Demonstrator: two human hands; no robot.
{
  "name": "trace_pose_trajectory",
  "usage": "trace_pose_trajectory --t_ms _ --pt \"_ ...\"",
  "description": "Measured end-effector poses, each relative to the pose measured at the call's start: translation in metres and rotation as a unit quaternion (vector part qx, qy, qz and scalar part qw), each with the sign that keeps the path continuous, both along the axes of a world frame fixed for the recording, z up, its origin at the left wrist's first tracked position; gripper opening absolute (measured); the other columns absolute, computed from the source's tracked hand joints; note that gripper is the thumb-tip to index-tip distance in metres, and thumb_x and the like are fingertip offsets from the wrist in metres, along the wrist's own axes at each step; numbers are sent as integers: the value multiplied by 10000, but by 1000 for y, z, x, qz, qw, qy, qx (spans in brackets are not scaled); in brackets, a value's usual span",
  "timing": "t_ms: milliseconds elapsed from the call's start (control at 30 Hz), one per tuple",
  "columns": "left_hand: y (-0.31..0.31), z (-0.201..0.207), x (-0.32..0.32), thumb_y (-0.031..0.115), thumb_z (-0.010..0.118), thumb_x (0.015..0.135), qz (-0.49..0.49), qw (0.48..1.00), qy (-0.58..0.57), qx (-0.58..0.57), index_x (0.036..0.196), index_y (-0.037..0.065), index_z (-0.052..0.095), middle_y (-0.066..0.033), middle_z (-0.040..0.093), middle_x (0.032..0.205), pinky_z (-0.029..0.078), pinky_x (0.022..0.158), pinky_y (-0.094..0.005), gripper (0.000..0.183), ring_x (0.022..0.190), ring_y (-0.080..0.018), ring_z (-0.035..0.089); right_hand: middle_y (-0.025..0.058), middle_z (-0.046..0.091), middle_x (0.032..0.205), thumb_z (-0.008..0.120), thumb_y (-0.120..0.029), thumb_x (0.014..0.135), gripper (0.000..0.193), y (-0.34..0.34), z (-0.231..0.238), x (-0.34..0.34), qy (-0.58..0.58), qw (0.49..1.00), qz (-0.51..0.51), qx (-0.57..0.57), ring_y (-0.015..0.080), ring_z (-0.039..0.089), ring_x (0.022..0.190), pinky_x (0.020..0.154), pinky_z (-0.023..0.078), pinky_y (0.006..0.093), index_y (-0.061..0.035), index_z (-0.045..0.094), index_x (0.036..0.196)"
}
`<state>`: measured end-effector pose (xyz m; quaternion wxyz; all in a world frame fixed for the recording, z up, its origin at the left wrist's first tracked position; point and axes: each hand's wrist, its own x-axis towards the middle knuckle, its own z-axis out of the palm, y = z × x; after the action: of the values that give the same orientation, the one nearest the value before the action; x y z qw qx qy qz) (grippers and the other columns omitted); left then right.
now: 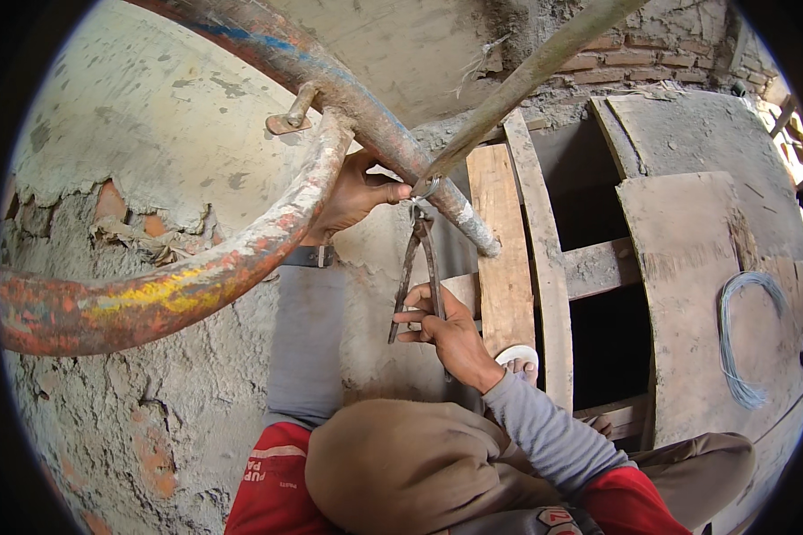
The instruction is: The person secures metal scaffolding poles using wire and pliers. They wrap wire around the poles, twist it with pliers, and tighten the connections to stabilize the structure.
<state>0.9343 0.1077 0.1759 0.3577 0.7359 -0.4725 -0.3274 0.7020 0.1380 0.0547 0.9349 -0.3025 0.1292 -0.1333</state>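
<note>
Two hands work at a pipe (366, 116): the right hand (446, 334) grips the pincers (419, 267) by their handles, long axis running up to the wire tie (424, 189) beside the left hand (357, 192), which clasps the pipe.

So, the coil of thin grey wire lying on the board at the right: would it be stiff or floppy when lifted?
The wire coil would probably sag and spring: its strands look thin and loosely looped. It seems light. Loose ends may snag on the rough board.
</note>
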Motion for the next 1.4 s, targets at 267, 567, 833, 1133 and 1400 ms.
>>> trace_pose_trajectory --t_ms 267,567,833,1133,1400 --pt "-1 -1 5 286 883 798 -11 1000 -11 10 1246 -22 640 -122 702 1181 559 927 -348 596 1085 -207 664 41 541 1125 458 10 918 287 18 4 21 32 995 -80 -55 149 562 1016 832 521 323 -76 554 1175" --pt "-4 2 6 243 869 816 -44 999 11 25 1285 -67 557 -180 647 1214 550 993 -377 643 1182 -296 631 86 629 1176 414 53 865 339 15 -2 21 86 983 -70 -145 150 595 1028 830 496 300 -79 551 1147" --pt "-4 2 5 268 871 813 -37 999 7 21 1307 -64 549 -180 641 1245 530 1025 -385 676 1202 -293 626 99 637 1088 388 62 909 285 20 -5 24 54 985 -117 -114 150 632 947 782 503 293 -70 526 1120" --pt "-2 -1 4 246 863 826 -37 999 -11 -1 1308 -58 552 -168 644 1246 526 1028 -379 650 1192 -282 633 84 635 750 591 -268 1033 263 3 26 6 130 969 -78 -197 203 615 525 516 497 357 -21 515 1082" --pt "0 -15 14 133 821 866 -23 998 48 -11 1263 -47 582 -109 662 1198 543 974 -331 497 1125 -213 647 -25 460 614 706 -538 915 498 -14 -16 7 -342 819 224 404 106 513 430 415 515 328 -136 417 962"
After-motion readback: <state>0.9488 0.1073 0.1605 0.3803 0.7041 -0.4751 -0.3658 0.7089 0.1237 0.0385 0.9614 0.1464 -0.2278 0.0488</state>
